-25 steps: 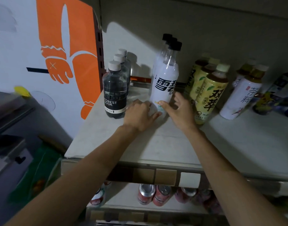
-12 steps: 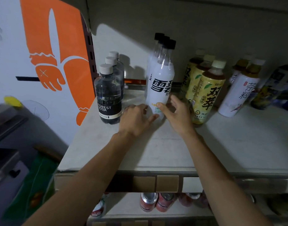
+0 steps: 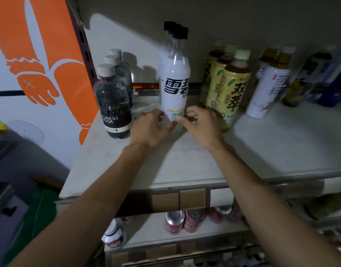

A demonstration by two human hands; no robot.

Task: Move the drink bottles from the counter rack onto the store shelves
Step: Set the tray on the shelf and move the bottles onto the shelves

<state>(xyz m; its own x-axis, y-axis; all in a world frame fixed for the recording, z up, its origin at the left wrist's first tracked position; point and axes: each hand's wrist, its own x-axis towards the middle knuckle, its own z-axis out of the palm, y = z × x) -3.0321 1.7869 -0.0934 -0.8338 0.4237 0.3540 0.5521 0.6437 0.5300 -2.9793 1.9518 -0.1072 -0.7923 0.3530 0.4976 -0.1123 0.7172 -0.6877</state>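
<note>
White soda bottle (image 3: 175,89) stands on the shelf (image 3: 185,162), front of its row of 3; left hand (image 3: 150,130) loosely touches its base, right hand (image 3: 201,126) has curled back, contact unclear, so placement looks done

Over the last second the fingers (image 3: 191,113) of the right hand (image 3: 200,126), earlier stretched along the right side of the white bottle (image 3: 175,89), have curled loosely inward, while the left hand (image 3: 150,129) has spread its fingers slightly.
</note>
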